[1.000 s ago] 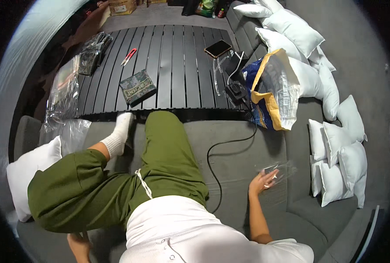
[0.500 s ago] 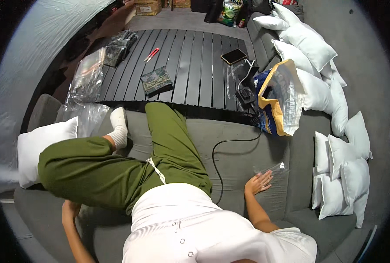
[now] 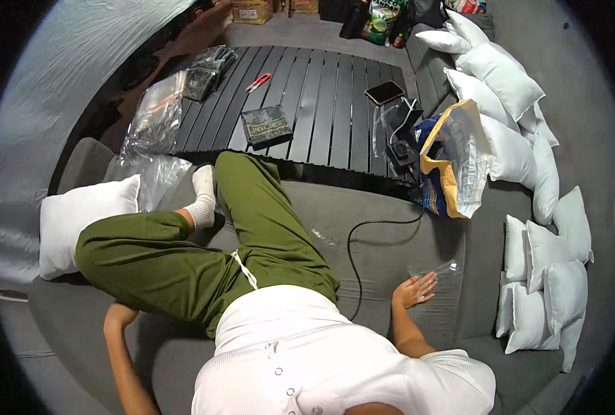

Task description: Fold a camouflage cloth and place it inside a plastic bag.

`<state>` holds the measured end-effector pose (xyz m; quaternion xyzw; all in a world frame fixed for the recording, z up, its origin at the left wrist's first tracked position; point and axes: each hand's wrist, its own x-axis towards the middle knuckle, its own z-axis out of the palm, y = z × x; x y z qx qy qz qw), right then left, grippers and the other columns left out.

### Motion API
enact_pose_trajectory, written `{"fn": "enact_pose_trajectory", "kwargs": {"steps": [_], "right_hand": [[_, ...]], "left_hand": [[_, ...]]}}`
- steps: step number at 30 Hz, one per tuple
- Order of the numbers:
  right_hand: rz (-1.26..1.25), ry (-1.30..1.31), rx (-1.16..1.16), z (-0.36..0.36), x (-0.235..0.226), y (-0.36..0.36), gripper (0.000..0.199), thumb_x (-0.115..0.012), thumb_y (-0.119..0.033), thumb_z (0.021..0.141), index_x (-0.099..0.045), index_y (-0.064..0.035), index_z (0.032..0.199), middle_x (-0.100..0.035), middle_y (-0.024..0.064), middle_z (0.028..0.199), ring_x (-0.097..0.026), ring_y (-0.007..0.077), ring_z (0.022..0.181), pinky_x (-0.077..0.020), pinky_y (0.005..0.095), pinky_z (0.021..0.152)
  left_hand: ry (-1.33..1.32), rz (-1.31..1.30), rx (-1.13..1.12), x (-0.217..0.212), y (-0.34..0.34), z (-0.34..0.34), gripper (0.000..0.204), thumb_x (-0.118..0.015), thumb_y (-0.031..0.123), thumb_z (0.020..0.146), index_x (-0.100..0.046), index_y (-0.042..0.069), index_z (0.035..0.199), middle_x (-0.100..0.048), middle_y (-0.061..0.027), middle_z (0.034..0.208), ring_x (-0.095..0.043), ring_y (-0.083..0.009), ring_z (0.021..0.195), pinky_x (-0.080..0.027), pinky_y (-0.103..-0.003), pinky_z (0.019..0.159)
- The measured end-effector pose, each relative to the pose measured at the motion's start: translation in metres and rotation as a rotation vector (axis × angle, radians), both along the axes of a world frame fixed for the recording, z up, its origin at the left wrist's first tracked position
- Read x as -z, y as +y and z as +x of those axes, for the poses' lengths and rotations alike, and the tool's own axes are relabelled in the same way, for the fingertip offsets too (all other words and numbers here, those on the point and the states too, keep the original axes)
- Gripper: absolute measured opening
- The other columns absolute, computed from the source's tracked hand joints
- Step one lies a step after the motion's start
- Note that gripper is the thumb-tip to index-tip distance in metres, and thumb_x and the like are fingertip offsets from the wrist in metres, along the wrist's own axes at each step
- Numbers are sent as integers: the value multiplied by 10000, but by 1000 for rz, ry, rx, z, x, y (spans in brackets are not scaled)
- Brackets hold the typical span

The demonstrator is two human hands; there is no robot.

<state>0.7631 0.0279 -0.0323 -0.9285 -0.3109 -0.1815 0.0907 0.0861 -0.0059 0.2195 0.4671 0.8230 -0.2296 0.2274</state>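
Observation:
My right hand (image 3: 415, 290) lies flat on the grey sofa with its fingers stretched out. Its fingertips rest at a clear plastic bag (image 3: 440, 268), which is spread on the seat. At the other side, my left hand (image 3: 120, 316) reaches beside my bent left leg; the thigh hides its fingers, so I cannot see whether it grips anything. A white pillow (image 3: 89, 214) leans just beyond my left knee, and more clear plastic (image 3: 156, 176) lies behind it.
A black slatted table (image 3: 321, 104) holds a dark folded item (image 3: 266, 124), red-handled snips (image 3: 258, 82), a phone (image 3: 385, 93) and plastic packets (image 3: 156, 107). An open blue-yellow sack (image 3: 452, 159) sits right, trailing a black cable (image 3: 352, 252). White pillows (image 3: 549, 277) pile along the right.
The whole view has shifted slightly right. My right leg has swung a little left, uncovering a pale mark on the sofa. My right hand stays by the clear plastic bag.

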Motion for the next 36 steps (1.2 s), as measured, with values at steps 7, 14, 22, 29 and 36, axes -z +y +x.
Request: {"fn": "enact_pose_trajectory", "kwargs": {"steps": [7, 14, 22, 29, 36], "right_hand": [[-9, 6, 9, 0, 3, -1, 550, -334, -286, 911, -182, -103, 1407, -185, 19, 1466, -174, 241, 1343, -97, 469, 1070], [59, -68, -2, -1, 2, 2, 545, -361, -267, 895, -220, -118, 1399, -222, 18, 1454, -219, 238, 1328, -140, 485, 1059], [54, -65, -4, -1, 14, 5, 543, -318, -296, 911, -198, -99, 1402, -182, 29, 1466, -175, 236, 1345, -96, 479, 1071], [84, -71, 10, -4, 12, 7, 533, -335, -270, 896, -228, -122, 1397, -238, 3, 1448, -222, 217, 1329, -121, 465, 1066], [81, -34, 21, 2, 10, 0, 538, -326, -299, 903, -226, -107, 1395, -224, 22, 1452, -185, 243, 1341, -85, 477, 1071]], "left_hand": [[-90, 2, -9, -24, 9, 31, 389, -481, 306, 828, -575, 42, 1096, -536, -198, 1153, -487, -350, 1089, -409, -372, 878], [-223, 161, 123, -15, 3, 20, 311, -477, 276, 825, -628, 52, 978, -591, -199, 1027, -540, -376, 969, -443, -390, 799], [-154, -12, 247, -6, -4, -24, 296, -515, 249, 788, -629, 29, 948, -591, -214, 1011, -544, -389, 939, -445, -414, 779], [-149, -26, 7, -33, 10, 20, 329, -536, 263, 803, -606, 21, 1015, -569, -220, 1078, -527, -379, 996, -424, -398, 824], [48, -168, 56, -27, 14, 19, 376, -530, 309, 787, -625, -6, 969, -577, -234, 1045, -543, -383, 963, -432, -402, 815]]}}
